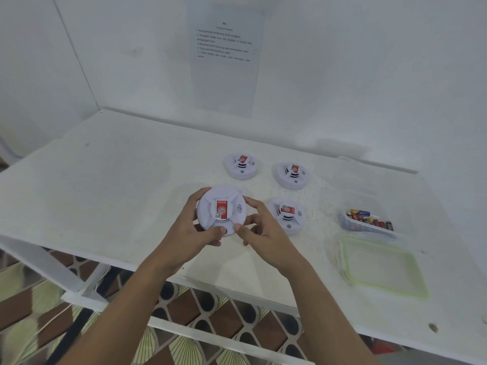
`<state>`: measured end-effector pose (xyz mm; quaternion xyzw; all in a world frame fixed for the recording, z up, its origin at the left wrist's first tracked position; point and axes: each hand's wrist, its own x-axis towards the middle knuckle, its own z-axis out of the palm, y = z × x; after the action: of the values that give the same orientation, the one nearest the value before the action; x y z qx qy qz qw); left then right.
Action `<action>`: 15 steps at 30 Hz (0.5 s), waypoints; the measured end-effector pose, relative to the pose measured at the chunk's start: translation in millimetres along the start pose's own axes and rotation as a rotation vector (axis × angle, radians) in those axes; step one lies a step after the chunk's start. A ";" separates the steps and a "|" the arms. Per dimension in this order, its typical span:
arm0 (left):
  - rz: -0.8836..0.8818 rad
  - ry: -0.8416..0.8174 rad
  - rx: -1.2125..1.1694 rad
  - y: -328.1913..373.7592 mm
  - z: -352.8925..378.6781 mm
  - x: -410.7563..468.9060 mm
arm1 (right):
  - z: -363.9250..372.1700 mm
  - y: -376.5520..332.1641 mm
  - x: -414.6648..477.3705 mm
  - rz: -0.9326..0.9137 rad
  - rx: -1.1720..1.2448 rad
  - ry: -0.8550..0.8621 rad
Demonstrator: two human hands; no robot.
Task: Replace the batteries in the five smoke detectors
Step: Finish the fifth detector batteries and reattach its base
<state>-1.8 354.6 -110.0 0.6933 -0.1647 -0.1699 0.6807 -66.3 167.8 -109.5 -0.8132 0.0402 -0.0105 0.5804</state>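
Head camera shows my left hand [195, 225] and right hand [263, 230] both gripping one smoke detector [222, 209] from either side, over the desk [105, 193], well left of the battery tub [347, 225]

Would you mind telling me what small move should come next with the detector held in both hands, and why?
Probably turn the held detector over. The left hand and right hand grip its rim with the red-labelled face up, so no battery cover shows yet; batteries wait in the tub on the right.
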 end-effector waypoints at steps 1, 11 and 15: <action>0.002 -0.001 0.003 0.1 -2.2 -0.2 | 1.5 -1.0 0.0 -0.006 0.000 -0.002; 0.005 -0.009 0.008 4.3 -21.8 -3.6 | 20.5 -10.0 4.1 -0.026 -0.008 0.007; -0.010 -0.019 -0.002 2.8 -31.1 -6.6 | 25.2 -12.3 6.1 -0.021 -0.028 0.014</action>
<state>6.6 385.2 -106.7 0.6919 -0.1673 -0.1800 0.6789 -58.0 195.1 -106.3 -0.8216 0.0358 -0.0216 0.5685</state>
